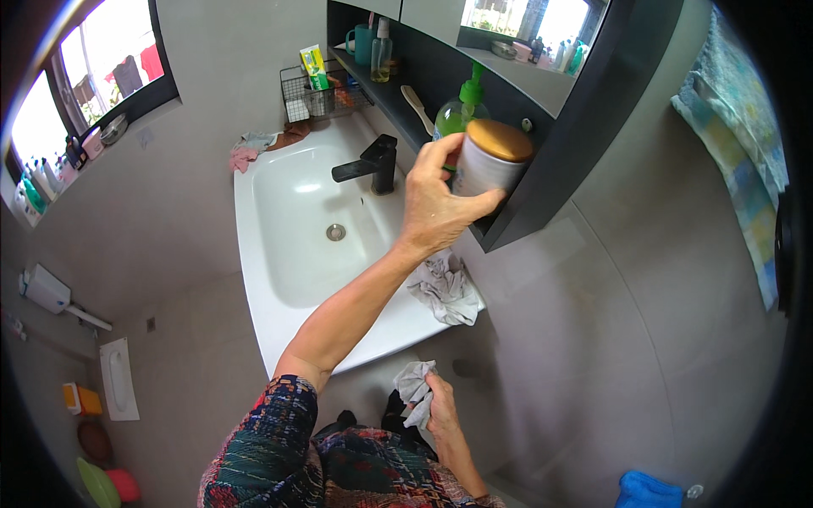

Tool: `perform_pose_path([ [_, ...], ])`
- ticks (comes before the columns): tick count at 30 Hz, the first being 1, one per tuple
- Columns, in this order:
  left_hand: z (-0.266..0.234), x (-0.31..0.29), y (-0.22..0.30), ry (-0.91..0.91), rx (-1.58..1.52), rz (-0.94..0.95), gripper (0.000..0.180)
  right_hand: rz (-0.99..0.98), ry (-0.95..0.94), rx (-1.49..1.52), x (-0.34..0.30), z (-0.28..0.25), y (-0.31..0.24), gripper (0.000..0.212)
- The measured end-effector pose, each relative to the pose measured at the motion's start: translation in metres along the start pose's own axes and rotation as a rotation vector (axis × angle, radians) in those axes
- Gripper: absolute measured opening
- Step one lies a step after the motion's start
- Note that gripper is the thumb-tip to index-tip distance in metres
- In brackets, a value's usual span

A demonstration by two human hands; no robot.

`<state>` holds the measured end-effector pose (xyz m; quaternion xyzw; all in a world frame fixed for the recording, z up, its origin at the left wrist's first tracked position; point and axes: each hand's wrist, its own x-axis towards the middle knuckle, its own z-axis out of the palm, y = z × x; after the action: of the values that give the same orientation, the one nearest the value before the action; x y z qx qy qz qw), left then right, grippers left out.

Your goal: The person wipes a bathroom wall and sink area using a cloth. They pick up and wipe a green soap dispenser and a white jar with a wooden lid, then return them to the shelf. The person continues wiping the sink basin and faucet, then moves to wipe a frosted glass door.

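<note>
My left hand (pixel 445 199) reaches across the basin to the dark shelf under the mirror. Its fingers and thumb are wrapped round a white jar (pixel 487 173) with a gold-coloured lid, at the shelf's right end. Just behind the jar stands a green pump bottle (pixel 461 110), partly covered by my fingers. Lower down, in front of the sink, my right hand (pixel 445 411) is closed on a crumpled light-grey cloth (pixel 415 389). Another greyish cloth (pixel 447 292) lies bunched on the sink's right front corner, below my left wrist.
The white sink (pixel 269 220) has a black tap (pixel 373 165). Along the shelf (pixel 398 106) are a wooden-handled brush (pixel 415 106), a clear bottle (pixel 381 55) and a teal mug (pixel 362 42). A wire basket (pixel 296 85) hangs beyond the sink; small cloths (pixel 254 148) lie on its far left corner.
</note>
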<state>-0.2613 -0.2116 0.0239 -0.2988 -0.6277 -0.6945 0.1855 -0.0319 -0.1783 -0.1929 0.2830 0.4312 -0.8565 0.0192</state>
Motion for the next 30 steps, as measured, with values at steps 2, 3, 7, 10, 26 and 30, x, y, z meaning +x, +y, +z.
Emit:
perform_pose_path([
  [2,-0.013,-0.01,-0.003,0.028,-0.118,-0.025,0.066,-0.057,0.023,-0.014,-0.006,0.005,-0.005,0.028],
  [3,-0.023,-0.016,-0.001,0.003,-0.172,-0.074,0.071,-0.11,0.031,-0.015,-0.009,0.008,-0.008,0.026],
  [7,-0.052,-0.05,0.006,0.07,-0.617,-0.207,0.071,-0.655,0.065,-0.114,-0.016,0.014,-0.032,0.029],
  [10,-0.07,-0.084,0.001,0.107,-0.711,-0.288,0.073,-0.981,0.111,-0.288,-0.031,0.053,-0.077,0.028],
  [26,-0.102,-0.185,0.028,0.107,-0.586,-0.408,0.078,-0.995,-0.13,-0.425,-0.037,0.143,-0.086,0.029],
  [30,-0.108,-0.192,0.032,0.067,-0.536,-0.411,0.082,-0.853,-0.191,-0.187,-0.033,0.142,-0.076,0.031],
])
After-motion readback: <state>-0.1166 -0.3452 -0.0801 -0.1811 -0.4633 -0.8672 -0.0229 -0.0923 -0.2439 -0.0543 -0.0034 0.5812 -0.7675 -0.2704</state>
